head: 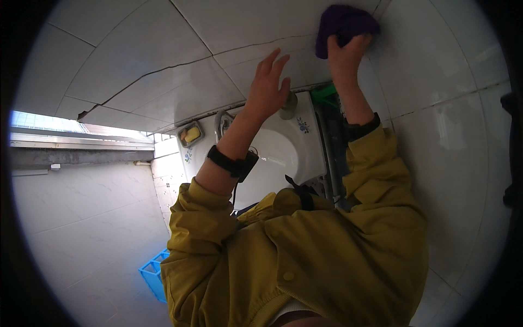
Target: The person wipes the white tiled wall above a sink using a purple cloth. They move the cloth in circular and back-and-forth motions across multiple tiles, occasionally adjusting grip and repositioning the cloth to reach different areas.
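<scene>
My right hand (347, 57) presses a purple cloth (347, 23) against the white wall tiles (265, 20), close to the corner where two walls meet. Part of the fingers is hidden by the cloth. Held up in front of the tiles, my left hand (269, 86) has its fingers apart and nothing in them. Just past its thumb, a greenish bottle or cup (289, 107) stands on the rim of a white ceramic washbasin (278, 151). My left forearm partly covers the basin's metal tap (222, 122).
A soap dish (191, 134) with a yellow bar sits at the basin's left corner. Something green (325, 95) and pipes (333, 155) lie in the gap right of the basin. A window (81, 126) is at left, with a blue plastic crate (154, 274) lower down.
</scene>
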The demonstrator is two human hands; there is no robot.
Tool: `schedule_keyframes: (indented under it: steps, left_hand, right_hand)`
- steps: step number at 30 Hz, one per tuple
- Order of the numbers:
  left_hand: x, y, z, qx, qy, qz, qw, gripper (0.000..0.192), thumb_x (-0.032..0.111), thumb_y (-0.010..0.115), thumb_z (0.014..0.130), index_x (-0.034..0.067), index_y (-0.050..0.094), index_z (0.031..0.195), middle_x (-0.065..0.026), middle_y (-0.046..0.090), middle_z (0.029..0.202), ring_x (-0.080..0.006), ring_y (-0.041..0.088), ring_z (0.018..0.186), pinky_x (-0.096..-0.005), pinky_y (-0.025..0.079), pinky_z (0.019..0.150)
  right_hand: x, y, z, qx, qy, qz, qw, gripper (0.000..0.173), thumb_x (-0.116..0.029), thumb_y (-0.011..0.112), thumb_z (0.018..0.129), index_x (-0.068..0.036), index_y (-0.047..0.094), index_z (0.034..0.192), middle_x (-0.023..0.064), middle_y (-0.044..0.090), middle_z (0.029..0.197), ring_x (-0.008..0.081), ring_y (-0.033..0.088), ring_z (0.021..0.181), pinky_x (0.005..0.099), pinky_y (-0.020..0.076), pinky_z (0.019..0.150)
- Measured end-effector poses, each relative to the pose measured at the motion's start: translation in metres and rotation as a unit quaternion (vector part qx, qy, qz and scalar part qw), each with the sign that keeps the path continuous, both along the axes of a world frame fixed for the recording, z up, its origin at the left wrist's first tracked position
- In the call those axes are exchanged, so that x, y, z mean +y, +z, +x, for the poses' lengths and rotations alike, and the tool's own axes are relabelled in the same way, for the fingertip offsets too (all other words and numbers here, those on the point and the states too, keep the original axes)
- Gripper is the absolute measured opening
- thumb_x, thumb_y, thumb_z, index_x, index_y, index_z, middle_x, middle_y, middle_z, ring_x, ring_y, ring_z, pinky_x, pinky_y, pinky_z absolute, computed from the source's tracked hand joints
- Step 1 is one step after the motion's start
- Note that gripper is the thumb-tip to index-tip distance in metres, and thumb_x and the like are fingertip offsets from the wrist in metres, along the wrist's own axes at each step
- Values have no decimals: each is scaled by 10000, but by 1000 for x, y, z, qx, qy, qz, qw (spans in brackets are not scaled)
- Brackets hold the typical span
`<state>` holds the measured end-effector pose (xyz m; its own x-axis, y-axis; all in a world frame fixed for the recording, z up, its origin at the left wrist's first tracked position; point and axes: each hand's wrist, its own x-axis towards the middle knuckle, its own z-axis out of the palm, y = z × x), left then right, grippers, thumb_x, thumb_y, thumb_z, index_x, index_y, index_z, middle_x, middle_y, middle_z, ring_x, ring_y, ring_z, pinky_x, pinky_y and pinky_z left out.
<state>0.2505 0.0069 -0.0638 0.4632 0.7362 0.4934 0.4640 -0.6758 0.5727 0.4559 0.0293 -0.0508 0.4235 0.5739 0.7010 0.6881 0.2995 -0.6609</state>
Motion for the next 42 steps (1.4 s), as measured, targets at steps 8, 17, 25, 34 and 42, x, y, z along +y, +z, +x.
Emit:
schedule_keyframes:
  steps: [8, 17, 25, 34, 42]
  left_hand:
    - [1, 2, -18, 18, 49, -10, 999, 508, 32, 587, 799, 59, 449, 1286, -193, 348, 1391, -391, 370, 1248, -441, 365, 1020]
    - [-3, 0, -39, 2, 78, -9, 997, 503, 28, 587, 798, 57, 452, 1282, -206, 352, 1373, -403, 368, 1241, -443, 364, 1021]
    - [-5, -8, -70, -6, 103, -32, 994, 475, 46, 584, 812, 54, 458, 1270, -227, 353, 1369, -410, 371, 1248, -450, 362, 1022]
    - [-5, -11, -101, -26, 124, -27, 992, 425, 70, 592, 814, 40, 487, 1225, -239, 403, 1328, -416, 413, 1213, -456, 381, 996]
    - [-7, -20, -141, -37, 177, -31, 983, 377, 64, 582, 829, 69, 515, 1200, -211, 445, 1305, -391, 452, 1200, -431, 402, 982]
  right_hand:
    - [-4, -50, 6, 12, -81, -152, 985, 583, 5, 649, 755, 93, 350, 1248, 292, 330, 1244, 455, 365, 1170, 468, 309, 1021]
    - [13, 27, 16, -9, -67, 81, 994, 456, -19, 628, 792, 81, 413, 1181, 201, 450, 1147, 339, 431, 1076, 444, 312, 989]
    - [21, -42, 18, 126, -171, -62, 975, 330, -50, 541, 860, 130, 478, 1130, 253, 447, 1206, 352, 413, 1115, 435, 309, 991]
    - [9, 13, -56, 187, 31, 7, 982, 437, -85, 596, 836, 124, 441, 1188, 198, 465, 1189, 305, 442, 1119, 403, 331, 992]
    - [1, -38, -153, 27, 65, -117, 991, 509, -83, 673, 760, 57, 476, 1208, 225, 459, 1252, 396, 405, 1173, 456, 276, 1039]
